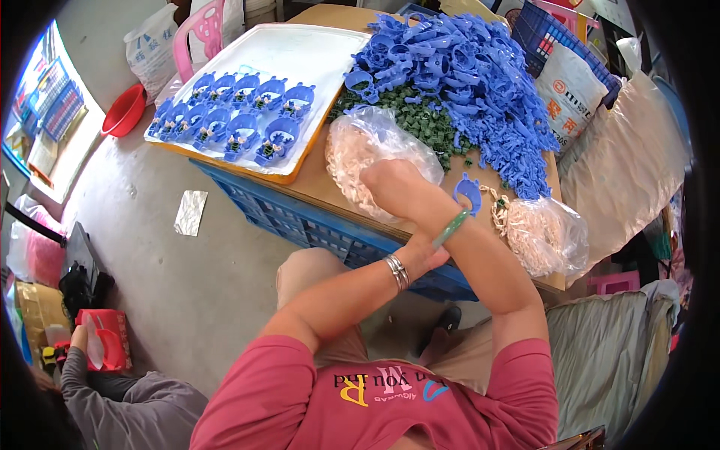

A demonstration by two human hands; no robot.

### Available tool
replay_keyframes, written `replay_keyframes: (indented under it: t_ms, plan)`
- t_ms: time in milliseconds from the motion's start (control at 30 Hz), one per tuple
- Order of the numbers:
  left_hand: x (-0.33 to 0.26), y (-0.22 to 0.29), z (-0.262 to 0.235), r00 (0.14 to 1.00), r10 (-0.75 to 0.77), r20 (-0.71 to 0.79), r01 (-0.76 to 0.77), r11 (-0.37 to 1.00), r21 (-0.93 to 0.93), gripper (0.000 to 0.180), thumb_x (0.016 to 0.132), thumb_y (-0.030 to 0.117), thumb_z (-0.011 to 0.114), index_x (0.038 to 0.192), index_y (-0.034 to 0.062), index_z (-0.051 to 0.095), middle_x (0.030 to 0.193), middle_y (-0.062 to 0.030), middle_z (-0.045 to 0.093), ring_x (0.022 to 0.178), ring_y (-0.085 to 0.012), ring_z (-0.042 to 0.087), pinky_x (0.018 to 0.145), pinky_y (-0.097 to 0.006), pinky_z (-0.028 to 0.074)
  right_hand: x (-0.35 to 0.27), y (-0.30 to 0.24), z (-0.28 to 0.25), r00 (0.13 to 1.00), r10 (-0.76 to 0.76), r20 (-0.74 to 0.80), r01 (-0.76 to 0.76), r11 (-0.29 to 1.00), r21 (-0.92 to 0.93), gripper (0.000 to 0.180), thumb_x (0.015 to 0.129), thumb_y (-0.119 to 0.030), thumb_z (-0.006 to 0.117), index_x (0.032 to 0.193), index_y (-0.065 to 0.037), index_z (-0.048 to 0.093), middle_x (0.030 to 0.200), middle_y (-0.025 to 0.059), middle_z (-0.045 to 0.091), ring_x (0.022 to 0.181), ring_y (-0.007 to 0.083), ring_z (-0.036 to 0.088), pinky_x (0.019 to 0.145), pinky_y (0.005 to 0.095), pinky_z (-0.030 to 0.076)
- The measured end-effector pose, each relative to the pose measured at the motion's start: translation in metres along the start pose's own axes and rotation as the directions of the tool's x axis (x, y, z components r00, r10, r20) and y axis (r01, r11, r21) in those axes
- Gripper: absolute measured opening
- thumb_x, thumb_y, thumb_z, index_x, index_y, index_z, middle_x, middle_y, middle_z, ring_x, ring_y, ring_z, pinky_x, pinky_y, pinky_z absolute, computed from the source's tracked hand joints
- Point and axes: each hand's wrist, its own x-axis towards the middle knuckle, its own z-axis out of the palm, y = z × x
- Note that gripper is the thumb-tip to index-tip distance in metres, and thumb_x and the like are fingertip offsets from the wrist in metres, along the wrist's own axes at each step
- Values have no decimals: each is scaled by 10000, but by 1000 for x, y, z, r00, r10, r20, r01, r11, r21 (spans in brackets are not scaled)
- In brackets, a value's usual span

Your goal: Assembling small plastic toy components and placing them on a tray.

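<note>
My right hand (397,187) reaches across to a clear plastic bag (424,146) of small pale pieces, its fingers curled in closed at the bag's mouth. What they pinch, if anything, is hidden. My left hand (429,253) lies under the right wrist, which covers its fingers. Just beyond the crossed wrists is a single blue eared plastic piece (466,193); whether the left fingers touch it cannot be seen. On a white tray (315,56) at the left stand rows of blue pieces (277,139) fitted with small green and pale parts.
A big heap of blue plastic parts (450,60) covers the table's far right, with green parts (420,120) beside it. Another bag of pale pieces (544,236) sits near the right edge. Blue crates (262,210) stand under the tabletop. A person (142,405) sits at lower left.
</note>
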Motion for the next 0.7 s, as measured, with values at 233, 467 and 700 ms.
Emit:
replay_keyframes:
  t_ms: [233, 467, 700]
  plan:
    - [-2, 0, -12, 1000, -20, 9, 20, 1000, -14, 304, 846, 282, 534, 1058, 63, 534, 975, -121, 601, 890, -229, 590, 809, -380, 471, 19, 7, 24, 991, 21, -135, -13, 998, 59, 131, 712, -123, 506, 682, -48, 609, 704, 159, 601, 709, 329, 596, 643, 427, 470]
    - [-11, 1, 11, 993, 28, -116, -17, 995, 101, 172, 817, 271, 593, 908, 128, 563, 855, -21, 614, 762, -142, 603, 682, -298, 511, 18, 0, 18, 995, 84, -46, -71, 968, 241, 208, 709, -153, 497, 750, -7, 639, 764, 217, 608, 753, 358, 598, 672, 426, 476]
    - [2, -1, -6, 995, 82, -55, -74, 990, 122, 221, 847, 279, 547, 984, 105, 546, 921, -46, 601, 833, -169, 594, 746, -330, 497, 16, 10, 17, 962, 187, -197, -114, 936, 333, 161, 686, -132, 515, 728, -7, 606, 698, 231, 580, 698, 369, 579, 646, 423, 463]
